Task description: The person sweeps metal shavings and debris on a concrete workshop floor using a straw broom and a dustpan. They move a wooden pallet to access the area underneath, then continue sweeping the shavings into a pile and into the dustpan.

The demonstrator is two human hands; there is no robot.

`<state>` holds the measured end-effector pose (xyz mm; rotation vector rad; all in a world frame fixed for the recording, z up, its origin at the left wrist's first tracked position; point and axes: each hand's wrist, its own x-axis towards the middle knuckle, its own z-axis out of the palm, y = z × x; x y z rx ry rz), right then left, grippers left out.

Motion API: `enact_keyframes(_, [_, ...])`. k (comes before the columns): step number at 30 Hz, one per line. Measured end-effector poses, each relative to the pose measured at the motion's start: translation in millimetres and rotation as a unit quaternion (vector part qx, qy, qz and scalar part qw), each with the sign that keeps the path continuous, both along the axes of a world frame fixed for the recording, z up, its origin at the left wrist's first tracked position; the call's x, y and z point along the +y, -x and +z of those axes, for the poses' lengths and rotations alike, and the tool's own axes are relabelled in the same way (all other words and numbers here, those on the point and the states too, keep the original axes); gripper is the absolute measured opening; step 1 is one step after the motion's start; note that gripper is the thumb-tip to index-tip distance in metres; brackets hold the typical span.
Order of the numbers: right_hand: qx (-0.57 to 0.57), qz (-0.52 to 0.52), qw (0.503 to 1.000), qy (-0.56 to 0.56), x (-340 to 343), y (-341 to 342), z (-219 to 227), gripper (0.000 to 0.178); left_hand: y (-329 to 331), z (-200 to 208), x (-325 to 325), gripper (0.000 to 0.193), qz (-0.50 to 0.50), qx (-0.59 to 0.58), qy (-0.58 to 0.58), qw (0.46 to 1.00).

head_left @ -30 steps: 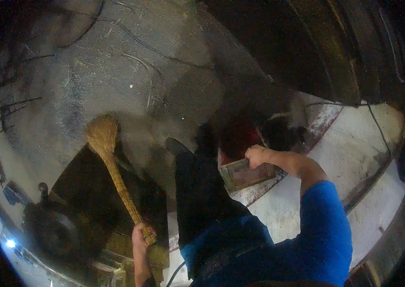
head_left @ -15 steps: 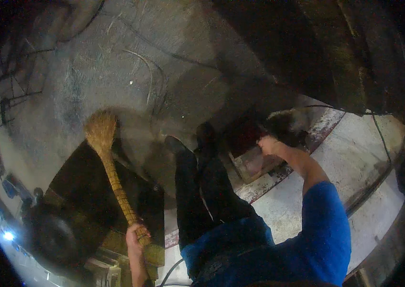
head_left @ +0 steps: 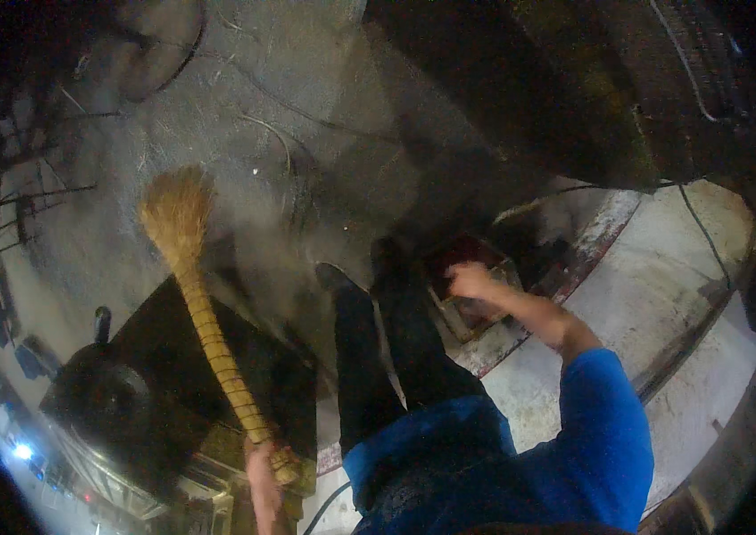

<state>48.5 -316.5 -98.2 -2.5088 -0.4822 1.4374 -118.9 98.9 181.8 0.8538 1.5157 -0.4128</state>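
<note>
A straw broom (head_left: 217,352) slants up and away from my left hand (head_left: 264,481), whose fingers wrap round the lower end of its bound handle. Its flared bristles (head_left: 177,209) point away from me, over the grey floor. My right hand (head_left: 474,281) is at a box-like container (head_left: 467,328) with a pale front edge and a dark red part. Its fingers look curled, and shadow and blur hide what they grip. The container is just right of my feet, by the edge of a whitish ledge.
The stained whitish ledge (head_left: 592,303) runs along my right, with a dark cable (head_left: 703,227) across it. Dark machinery (head_left: 520,80) rises beyond it. At the left is a dark block (head_left: 173,357) with a black round part (head_left: 106,397). A thin cable (head_left: 271,129) lies on the floor.
My right hand has moved left across the container, which looks slightly turned. The broom's bristles have shifted a little farther away and left, while my left hand keeps its grip and has come slightly nearer.
</note>
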Motion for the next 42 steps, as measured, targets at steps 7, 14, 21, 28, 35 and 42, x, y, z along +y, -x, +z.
enact_keyframes(7, [0.323, -0.507, 0.631, -0.491, 240.4, -15.3, 166.4, 0.051, -51.9, -1.7, -57.3, 0.016, -0.276, -0.098, 0.15, 0.944])
enact_keyframes(14, [0.058, -0.706, 0.617, -0.342, 197.9, -82.0, 114.1, 0.024, -161.0, -77.2, -94.2, 0.03, -0.348, -0.173, 0.295, 0.873])
enact_keyframes(21, [0.127, -0.743, 0.602, -0.264, 140.1, -147.2, -7.0, 0.016, -277.8, -152.9, -114.7, 0.03, -0.395, -0.106, 0.255, 0.876])
enact_keyframes(28, [0.225, -0.701, 0.547, -0.398, 306.9, -232.9, 4.1, 0.022, -314.3, -131.6, 0.4, 0.033, -0.362, -0.208, 0.018, 0.909])
enact_keyframes(35, [0.289, -0.608, 0.624, -0.397, 301.4, -251.4, 43.1, 0.031, -294.0, -106.1, -57.5, 0.058, -0.309, -0.212, -0.061, 0.925])
enact_keyframes(42, [0.248, -0.718, 0.605, -0.237, 168.6, -178.1, 46.5, 0.022, -254.5, -100.0, -112.5, 0.051, -0.211, -0.169, 0.237, 0.933])
